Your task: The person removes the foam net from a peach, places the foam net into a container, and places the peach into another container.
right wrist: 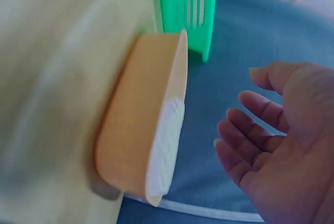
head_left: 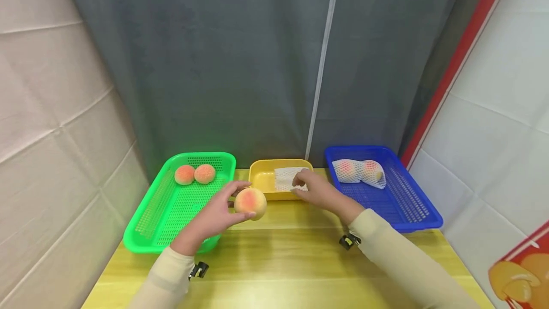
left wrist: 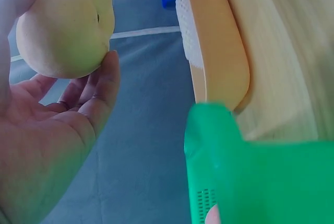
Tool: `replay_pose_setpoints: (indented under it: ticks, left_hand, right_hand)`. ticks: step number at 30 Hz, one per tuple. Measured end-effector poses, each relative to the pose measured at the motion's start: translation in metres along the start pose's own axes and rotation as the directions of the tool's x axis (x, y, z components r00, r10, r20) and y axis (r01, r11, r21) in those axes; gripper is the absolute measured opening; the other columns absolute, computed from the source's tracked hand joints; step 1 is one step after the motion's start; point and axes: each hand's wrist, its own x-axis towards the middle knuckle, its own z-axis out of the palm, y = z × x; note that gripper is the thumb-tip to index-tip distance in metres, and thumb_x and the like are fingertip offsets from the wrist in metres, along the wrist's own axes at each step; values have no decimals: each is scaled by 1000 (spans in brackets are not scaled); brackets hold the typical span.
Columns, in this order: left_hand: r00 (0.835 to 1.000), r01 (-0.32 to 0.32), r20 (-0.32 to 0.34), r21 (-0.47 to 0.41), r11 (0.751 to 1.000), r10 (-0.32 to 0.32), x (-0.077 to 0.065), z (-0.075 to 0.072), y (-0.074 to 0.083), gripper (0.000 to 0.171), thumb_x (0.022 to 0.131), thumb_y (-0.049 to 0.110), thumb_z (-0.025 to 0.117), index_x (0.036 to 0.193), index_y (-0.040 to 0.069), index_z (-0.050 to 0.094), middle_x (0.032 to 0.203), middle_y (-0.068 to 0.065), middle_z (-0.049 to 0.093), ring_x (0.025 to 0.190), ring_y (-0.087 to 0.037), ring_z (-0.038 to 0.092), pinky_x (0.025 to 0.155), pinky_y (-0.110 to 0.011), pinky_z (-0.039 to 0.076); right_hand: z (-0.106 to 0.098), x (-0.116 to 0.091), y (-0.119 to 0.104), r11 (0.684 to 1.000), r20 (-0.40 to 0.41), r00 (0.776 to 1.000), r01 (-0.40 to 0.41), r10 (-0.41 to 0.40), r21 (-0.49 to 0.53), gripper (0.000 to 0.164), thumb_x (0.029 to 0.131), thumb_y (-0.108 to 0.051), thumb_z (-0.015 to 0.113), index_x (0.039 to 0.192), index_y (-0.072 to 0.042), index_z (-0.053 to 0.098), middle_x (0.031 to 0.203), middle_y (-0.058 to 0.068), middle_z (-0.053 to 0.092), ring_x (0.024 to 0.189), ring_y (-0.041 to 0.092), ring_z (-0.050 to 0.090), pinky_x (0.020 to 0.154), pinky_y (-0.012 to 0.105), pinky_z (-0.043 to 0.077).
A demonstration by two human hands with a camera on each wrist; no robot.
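Observation:
My left hand grips a peach between thumb and fingers, held above the table just in front of the yellow tray. In the left wrist view the peach shows its pale yellow side. My right hand hovers over the right end of the yellow tray, its fingers loosely bent with nothing between them. White foam net sleeves lie in that tray under the hand. The right wrist view shows the hand apart from the foam netting.
A green basket on the left holds two peaches. On the right, a blue basket contains two peaches in foam nets. A grey curtain hangs behind the wooden table; white walls stand at both sides.

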Motion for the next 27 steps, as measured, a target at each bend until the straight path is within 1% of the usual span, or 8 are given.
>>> replay_pose_setpoints:
  ticks: [3,5,8,12,16,21,24,27]
  left_hand:
    - [999,-32,-9,31,999,33,1,-6,-1,73,91,36,94,152,21,59,145,-3,60,123,-25,64,107,-53,55]
    - [999,-41,-11,47,998,42,1,-9,-1,69,91,38,94,149,21,62,142,-3,60,121,-24,65,106,-53,56]
    - [1000,-26,-6,53,998,27,2,-15,-1,66,91,36,94,146,20,63,141,-4,60,118,-25,65,102,-52,57]
    - [999,-30,-9,77,997,31,4,-29,0,63,91,32,94,144,18,63,142,-5,60,119,-27,65,102,-52,57]
    - [999,-44,-26,125,991,48,8,-51,-5,61,92,31,94,143,17,64,140,-5,61,117,-30,65,97,-49,58]
    - [997,14,-71,180,984,-1,11,-82,-15,58,92,32,93,141,15,64,135,-8,64,115,-32,66,86,-43,59]
    - [995,53,-89,188,981,-36,10,-99,-24,57,95,28,91,141,11,63,133,-11,68,114,-34,68,84,-43,58]
    - [992,92,-103,199,976,-72,9,-114,-33,57,97,28,89,142,6,62,133,-15,68,118,-38,68,85,-43,58]
  right_hand:
    - [5,-23,-10,998,7,998,57,-57,1,11,101,-13,81,101,-7,72,99,4,68,96,22,68,89,42,61]
    - [7,-37,-14,998,29,998,60,-60,10,11,101,-14,81,101,-8,72,99,2,68,95,20,68,88,40,61]
    - [11,-53,-18,998,63,997,48,-50,30,11,103,-16,80,103,-9,71,99,-1,68,95,19,68,88,39,61]
    - [13,-66,-20,998,94,995,41,-46,50,11,104,-18,79,102,-11,71,98,-6,68,94,20,68,86,37,61]
    - [15,-73,-23,998,119,993,15,-22,63,11,105,-19,78,103,-12,71,97,-9,67,93,19,69,85,35,60]
    - [17,-77,-26,998,117,992,41,-45,41,11,103,-16,79,103,-9,71,96,-5,68,90,16,67,83,33,60]
    - [18,-78,-29,996,109,991,76,-80,35,11,102,-14,80,103,-7,71,95,-2,69,88,15,66,81,32,60]
    - [19,-79,-32,996,117,990,73,-78,46,12,102,-14,80,104,-6,71,95,-2,69,88,16,67,81,32,60]
